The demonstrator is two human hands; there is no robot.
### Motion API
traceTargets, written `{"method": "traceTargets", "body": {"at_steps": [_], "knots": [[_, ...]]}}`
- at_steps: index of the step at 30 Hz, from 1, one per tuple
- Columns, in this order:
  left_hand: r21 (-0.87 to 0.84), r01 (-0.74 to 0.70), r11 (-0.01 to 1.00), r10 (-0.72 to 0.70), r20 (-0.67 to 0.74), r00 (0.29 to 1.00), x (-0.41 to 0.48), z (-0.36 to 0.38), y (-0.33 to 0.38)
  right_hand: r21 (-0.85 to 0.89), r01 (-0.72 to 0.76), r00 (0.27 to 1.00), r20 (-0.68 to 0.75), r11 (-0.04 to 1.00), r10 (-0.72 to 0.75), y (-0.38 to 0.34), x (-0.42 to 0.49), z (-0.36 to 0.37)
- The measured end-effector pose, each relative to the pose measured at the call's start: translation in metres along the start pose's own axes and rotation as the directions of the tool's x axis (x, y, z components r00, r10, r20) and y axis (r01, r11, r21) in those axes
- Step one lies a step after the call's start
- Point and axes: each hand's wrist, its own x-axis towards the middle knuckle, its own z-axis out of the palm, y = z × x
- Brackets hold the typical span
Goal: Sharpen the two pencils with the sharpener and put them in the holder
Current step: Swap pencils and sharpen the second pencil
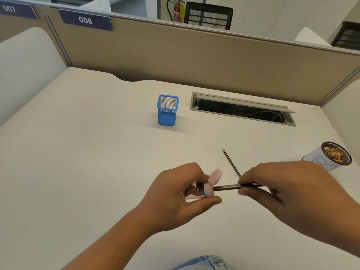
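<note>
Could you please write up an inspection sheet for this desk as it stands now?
Surface: white desk, bare in front.
Job's things: pink sharpener with one pencil inserted; second pencil lying on desk; blue mesh holder upright, empty.
Clutter: cup of shavings at right.
Grippers: left hand holds sharpener; right hand grips pencil.
Cables: inside open cable tray.
Surroundings: beige partition, fire extinguisher, black chair.

At lower centre, a pink sharpener (206, 189) is gripped by the left hand (175, 197), and a dark pencil (233, 187) is pinched into it by the right hand (288, 190). A second pencil (230, 161) is seen on the desk (87, 152) just behind, with a blue mesh holder (167, 110) standing upright further up the frame.
</note>
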Motion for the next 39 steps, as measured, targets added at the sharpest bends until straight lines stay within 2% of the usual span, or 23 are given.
{"method": "traceTargets", "body": {"at_steps": [5, 8, 16, 21, 24, 28, 32, 34, 35, 36, 37, 38, 39], "knots": [[-0.028, 0.038, 0.999, -0.037, 0.016, 0.999, 0.003, 0.002, 0.000, -0.130, 0.122, 0.988, -0.079, 0.984, -0.133, 0.007, 0.000, 0.003], [-0.042, 0.061, 0.997, -0.060, 0.017, 0.998, 0.002, 0.002, -0.002, -0.197, 0.142, 0.982, -0.092, 0.970, -0.163, 0.013, 0.000, 0.001], [-0.296, 0.196, 0.935, -0.220, -0.049, 0.974, -0.002, 0.005, 0.002, 0.001, 0.052, 0.989, -0.138, 0.999, -0.051, 0.021, -0.001, 0.010], [-0.347, 0.220, 0.912, -0.260, -0.072, 0.963, -0.001, 0.006, 0.006, 0.127, -0.015, 0.992, -0.125, 0.992, 0.032, 0.018, -0.004, 0.018], [-0.343, 0.218, 0.914, -0.247, -0.044, 0.968, -0.001, 0.006, 0.007, 0.123, -0.019, 0.996, -0.079, 0.992, 0.028, 0.016, -0.004, 0.017], [-0.202, 0.208, 0.957, -0.208, 0.019, 0.978, 0.003, 0.006, 0.009, -0.009, 0.100, 0.993, -0.065, 0.995, -0.101, 0.018, -0.004, 0.013], [-0.283, 0.290, 0.914, -0.279, 0.079, 0.957, 0.006, 0.004, 0.018, -0.208, 0.266, 0.937, -0.173, 0.941, -0.303, 0.022, -0.003, 0.008], [-0.292, 0.287, 0.912, -0.273, 0.089, 0.958, 0.006, 0.005, 0.021, -0.256, 0.318, 0.917, -0.160, 0.913, -0.365, 0.021, -0.002, 0.005], [-0.270, 0.269, 0.925, -0.256, 0.083, 0.963, 0.007, 0.004, 0.022, -0.226, 0.333, 0.921, -0.128, 0.915, -0.367, 0.021, -0.002, 0.004], [-0.222, 0.229, 0.948, -0.218, 0.073, 0.973, 0.007, 0.004, 0.023, -0.159, 0.304, 0.944, -0.082, 0.939, -0.320, 0.020, -0.002, 0.002], [-0.147, 0.159, 0.976, -0.150, 0.068, 0.986, 0.007, 0.004, 0.022, -0.054, 0.206, 0.978, -0.025, 0.977, -0.208, 0.019, -0.002, 0.002], [-0.050, 0.062, 0.997, -0.058, 0.080, 0.995, 0.007, 0.003, 0.022, 0.091, 0.020, 0.995, 0.096, 0.996, -0.029, 0.017, 0.000, 0.001], [0.047, -0.041, 0.998, 0.036, 0.116, 0.993, 0.006, 0.003, 0.023, 0.260, -0.208, 0.953, 0.272, 0.943, 0.135, 0.016, 0.003, -0.001]]}}
